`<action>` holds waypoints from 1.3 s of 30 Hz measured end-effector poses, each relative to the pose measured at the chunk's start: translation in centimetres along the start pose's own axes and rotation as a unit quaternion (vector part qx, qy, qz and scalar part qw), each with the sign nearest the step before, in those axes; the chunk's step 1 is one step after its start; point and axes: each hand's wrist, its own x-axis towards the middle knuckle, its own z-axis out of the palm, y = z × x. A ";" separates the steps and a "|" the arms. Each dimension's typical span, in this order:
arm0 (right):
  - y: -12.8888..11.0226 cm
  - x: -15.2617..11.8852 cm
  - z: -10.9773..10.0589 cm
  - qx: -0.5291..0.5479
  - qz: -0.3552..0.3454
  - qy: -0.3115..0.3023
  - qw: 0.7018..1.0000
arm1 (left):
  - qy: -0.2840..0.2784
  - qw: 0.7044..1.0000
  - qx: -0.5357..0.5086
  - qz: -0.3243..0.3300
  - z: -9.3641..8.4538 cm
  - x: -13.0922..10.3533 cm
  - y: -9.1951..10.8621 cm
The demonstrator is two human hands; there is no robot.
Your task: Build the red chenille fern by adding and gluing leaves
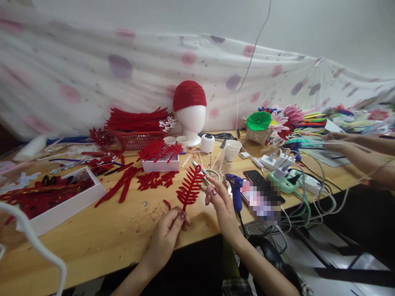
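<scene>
My left hand (171,230) pinches the lower stem of a red feather-shaped leaf (189,190), which looks made of fuzzy pipe cleaner. The leaf stands upright over the table's front edge, with many side fronds and a small loop at its top. Just to its right is my right hand (220,201), its fingers apart and partly bent, the index fingertip close to the leaf's upper edge. Nothing shows in that hand. Beside it on the table rests a blue glue gun (237,193). Short red pieces (156,180) lie behind the leaf.
A white box (61,205) of red parts sits at left. Behind are a red basket (138,139) of red stems, a foam head (189,117) with red covering, and a cup (232,150). Phones, power strips (284,181) and cables crowd the right, where another person's arms (354,150) reach in.
</scene>
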 end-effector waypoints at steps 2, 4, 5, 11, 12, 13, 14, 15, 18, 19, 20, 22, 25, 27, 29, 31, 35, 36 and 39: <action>0.3 0.0 0.0 0.009 -0.006 0.014 1.000 | -0.002 1.000 -0.001 -0.001 0.0 0.0 0.0; 0.4 0.0 0.0 0.016 -0.007 0.028 0.999 | -0.002 1.000 -0.003 -0.002 -0.1 0.0 0.0; 0.5 0.0 0.0 0.018 -0.005 0.031 0.999 | -0.001 1.000 -0.003 -0.002 0.0 -0.1 -0.1; 0.0 0.0 0.0 0.005 0.007 -0.001 1.000 | -0.003 1.000 0.005 0.007 0.0 0.0 -0.6; 0.0 0.0 0.0 0.005 0.006 -0.002 1.000 | -0.004 1.000 0.009 0.009 0.0 0.0 -0.6; 0.0 -0.1 0.1 0.007 0.007 -0.001 1.000 | -0.006 1.000 0.012 0.011 0.0 0.0 -0.7; 0.0 -0.1 0.1 0.010 0.007 0.001 1.000 | -0.007 1.000 0.015 0.012 0.0 0.1 -0.7; 0.0 -0.1 0.1 0.015 0.009 0.005 1.000 | -0.009 1.000 0.017 0.012 0.0 0.1 -0.6; 0.1 -0.1 0.2 0.030 0.011 0.021 0.999 | -0.007 1.000 0.018 0.015 -0.1 0.0 -0.4; 0.2 -0.1 0.2 0.033 0.011 0.024 0.999 | -0.005 1.000 0.018 0.016 -0.1 0.0 -0.3; 0.2 -0.1 0.2 0.032 0.010 0.025 0.999 | -0.003 1.000 0.019 0.016 -0.1 0.0 -0.2; 0.3 -0.1 0.2 0.027 0.011 0.018 0.999 | 0.001 1.000 0.021 0.015 -0.1 -0.1 0.0; 0.3 -0.1 0.2 0.022 0.012 0.009 1.000 | 0.002 1.000 0.020 0.014 -0.1 -0.1 0.1; 0.4 -0.1 0.2 0.025 0.009 0.012 1.000 | 0.000 1.000 0.016 0.014 -0.1 -0.1 0.1; 0.4 -0.1 0.2 0.028 0.002 0.017 0.999 | -0.003 1.000 0.014 0.013 0.0 0.0 0.0; 0.3 -0.1 0.2 0.025 -0.009 0.016 1.000 | -0.003 1.000 0.015 0.012 0.0 0.0 0.0; 0.2 -0.2 0.1 0.012 -0.015 -0.001 1.000 | -0.004 1.000 0.016 0.008 0.0 0.0 0.0; 0.2 -0.2 0.1 0.011 -0.014 -0.003 1.000 | -0.004 1.000 0.014 0.008 0.0 0.0 0.0; 0.3 -0.3 0.1 0.018 -0.011 0.009 1.000 | -0.003 1.000 0.007 0.008 0.0 -0.1 0.0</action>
